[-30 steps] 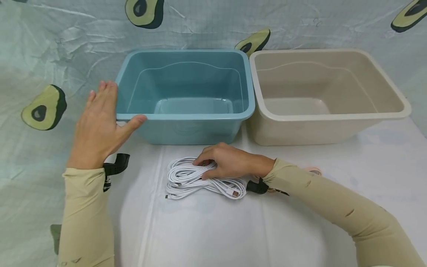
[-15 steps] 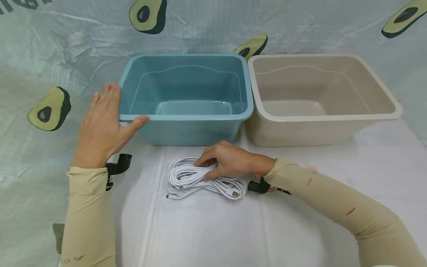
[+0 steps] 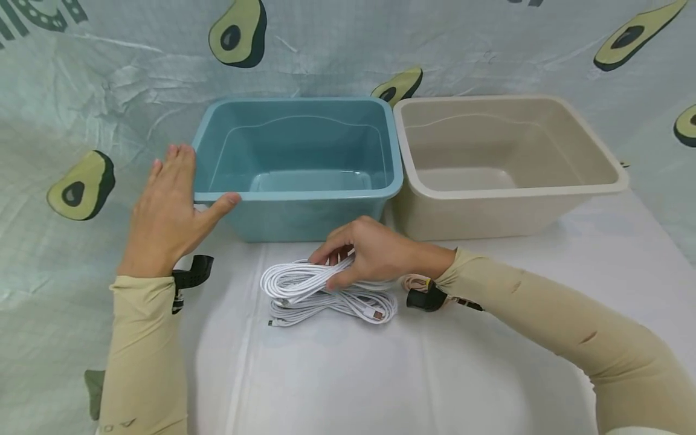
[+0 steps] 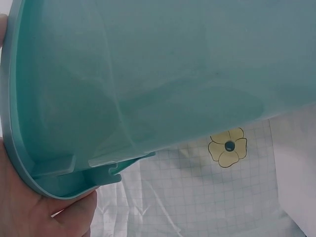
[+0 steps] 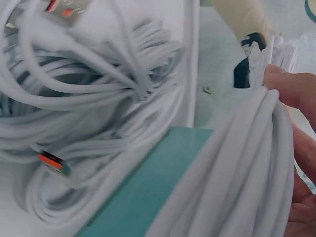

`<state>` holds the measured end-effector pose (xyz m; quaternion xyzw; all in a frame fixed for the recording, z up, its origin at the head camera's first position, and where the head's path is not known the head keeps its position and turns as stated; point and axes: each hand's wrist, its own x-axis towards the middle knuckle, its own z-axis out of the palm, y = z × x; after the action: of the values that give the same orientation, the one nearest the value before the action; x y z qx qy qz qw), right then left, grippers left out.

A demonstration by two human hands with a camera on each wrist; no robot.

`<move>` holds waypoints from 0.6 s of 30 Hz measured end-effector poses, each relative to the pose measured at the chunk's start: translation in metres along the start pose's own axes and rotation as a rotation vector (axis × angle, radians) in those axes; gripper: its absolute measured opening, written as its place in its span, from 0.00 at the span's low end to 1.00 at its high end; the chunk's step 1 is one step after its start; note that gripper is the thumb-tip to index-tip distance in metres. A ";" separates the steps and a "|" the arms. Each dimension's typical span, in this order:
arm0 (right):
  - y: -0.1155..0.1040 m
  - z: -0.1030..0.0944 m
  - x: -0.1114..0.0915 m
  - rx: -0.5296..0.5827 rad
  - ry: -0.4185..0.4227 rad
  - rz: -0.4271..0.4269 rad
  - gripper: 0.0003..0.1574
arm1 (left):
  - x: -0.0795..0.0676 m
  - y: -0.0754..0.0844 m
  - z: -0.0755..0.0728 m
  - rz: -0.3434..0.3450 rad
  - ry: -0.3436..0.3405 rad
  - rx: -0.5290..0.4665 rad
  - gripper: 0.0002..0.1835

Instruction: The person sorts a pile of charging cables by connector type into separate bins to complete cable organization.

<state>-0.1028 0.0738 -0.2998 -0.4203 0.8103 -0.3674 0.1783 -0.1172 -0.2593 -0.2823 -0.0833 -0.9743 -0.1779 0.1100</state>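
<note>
My right hand [image 3: 370, 254] pinches a coil of white cable [image 3: 290, 281] between thumb and fingers, just above a second white cable bundle [image 3: 348, 307]. In the right wrist view the gripped coil [image 5: 237, 173] hangs from the hand, apart from the lower bundle [image 5: 74, 133], where a USB plug shows. My left hand [image 3: 165, 217] rests at the near left corner of a blue-green plastic bin [image 3: 304, 196]. Its fingers lie straight along the side and its thumb lies over the front rim. Seen from the left wrist, the bin wall [image 4: 173, 74] fills most of the view.
A beige bin [image 3: 516, 193] stands right beside the blue-green one. Part of a pinkish coiled cable [image 3: 414, 282] shows behind my right wrist. White cloth [image 3: 326, 380] covers the table, and an avocado-print sheet [image 3: 315, 36] hangs behind.
The right hand has raised the upper white cable coil slightly off the lower bundle, shifting it a little left. The left hand stays at the bin corner. The head view has tilted and shifted slightly.
</note>
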 end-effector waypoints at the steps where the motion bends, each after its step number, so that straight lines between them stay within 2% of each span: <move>1: -0.003 -0.002 -0.001 0.002 0.002 -0.001 0.24 | 0.000 0.000 0.000 0.001 -0.001 -0.001 0.60; 18: -0.055 -0.056 -0.006 -0.022 0.066 -0.053 0.26 | -0.001 0.000 0.002 0.003 0.008 0.003 0.59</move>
<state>-0.1027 0.0833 -0.2218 -0.4311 0.8083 -0.3768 0.1373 -0.1165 -0.2588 -0.2839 -0.0837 -0.9740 -0.1768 0.1144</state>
